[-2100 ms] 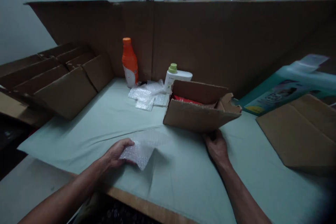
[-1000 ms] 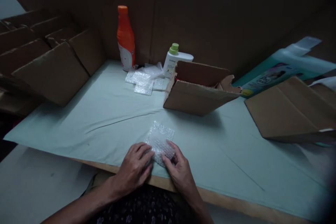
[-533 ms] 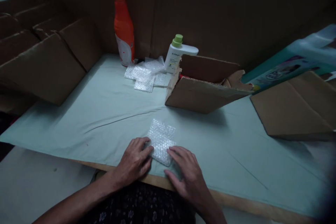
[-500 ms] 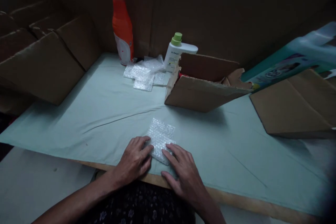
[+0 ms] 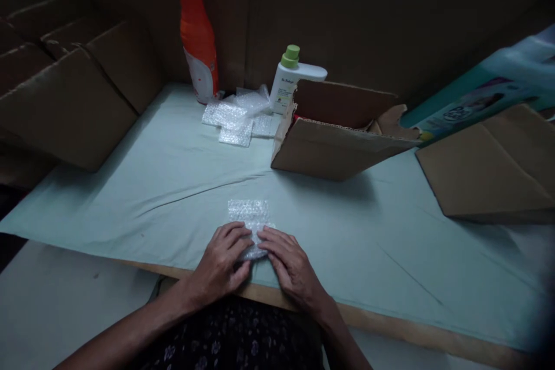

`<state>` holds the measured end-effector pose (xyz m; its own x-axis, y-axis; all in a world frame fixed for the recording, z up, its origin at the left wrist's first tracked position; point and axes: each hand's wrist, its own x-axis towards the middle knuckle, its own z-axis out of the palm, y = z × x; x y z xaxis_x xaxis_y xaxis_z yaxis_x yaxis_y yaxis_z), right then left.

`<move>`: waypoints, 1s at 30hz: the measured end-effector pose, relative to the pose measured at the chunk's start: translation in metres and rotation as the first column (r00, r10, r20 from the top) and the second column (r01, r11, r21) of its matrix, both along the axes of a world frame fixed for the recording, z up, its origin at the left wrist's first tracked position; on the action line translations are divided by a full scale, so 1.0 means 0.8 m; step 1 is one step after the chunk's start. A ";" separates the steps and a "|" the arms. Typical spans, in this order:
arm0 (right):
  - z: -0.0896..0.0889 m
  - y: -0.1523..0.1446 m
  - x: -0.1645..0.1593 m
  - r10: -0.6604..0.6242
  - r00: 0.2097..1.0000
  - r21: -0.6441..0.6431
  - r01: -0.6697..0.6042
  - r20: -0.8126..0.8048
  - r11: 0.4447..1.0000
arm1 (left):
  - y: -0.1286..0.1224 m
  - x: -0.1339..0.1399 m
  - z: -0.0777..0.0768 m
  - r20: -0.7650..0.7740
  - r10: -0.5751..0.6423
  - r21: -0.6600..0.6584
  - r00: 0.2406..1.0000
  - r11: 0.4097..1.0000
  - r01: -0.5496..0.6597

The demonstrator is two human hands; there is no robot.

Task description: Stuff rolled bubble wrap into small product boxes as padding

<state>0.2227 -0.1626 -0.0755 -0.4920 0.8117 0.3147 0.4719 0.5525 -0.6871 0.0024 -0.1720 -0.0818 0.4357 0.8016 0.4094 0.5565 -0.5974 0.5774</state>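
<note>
A small folded piece of clear bubble wrap [image 5: 251, 213] lies on the cloth near the front edge of the table. The fingers of my left hand [image 5: 225, 257] rest flat on its left side, the thumb apart and lower down. From the right, my right hand [image 5: 292, 266] lays its fingers over the other side, the tips close to those of the left. Both hands are open, and neither is closed around the wrap. The wrap's near part is partly hidden under the fingers.
Behind are a pile of bubble wrap pieces [image 5: 234, 121], an orange bottle [image 5: 197, 34] and a white bottle with a green cap [image 5: 281, 89]. An open cardboard box [image 5: 333, 150] stands centre-right. More boxes [image 5: 73, 110] line the left; another box [image 5: 498, 167] and a teal jug [image 5: 468, 98] are right.
The bubble wrap has turned and shifted slightly left, its far edge now straighter. My right hand has moved left and its fingers have come together; my left hand has barely moved.
</note>
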 end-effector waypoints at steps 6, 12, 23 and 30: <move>0.001 0.003 -0.008 -0.058 0.996 -0.026 0.056 -0.062 0.998 | -0.010 0.001 -0.001 0.078 0.080 -0.002 0.994 0.997 -0.080; 0.006 -0.001 -0.018 -0.292 0.955 0.003 0.292 -0.054 0.956 | -0.001 -0.002 -0.005 0.050 0.244 -0.044 0.968 0.969 -0.242; 0.009 0.021 -0.028 -0.239 0.961 0.156 0.217 0.141 0.964 | 0.018 -0.009 0.008 0.255 0.499 -0.437 0.828 0.824 -0.362; 0.015 0.014 -0.031 -0.206 0.976 -0.193 0.191 -0.063 0.963 | 0.009 -0.001 0.034 0.430 0.658 -0.867 0.618 0.493 0.079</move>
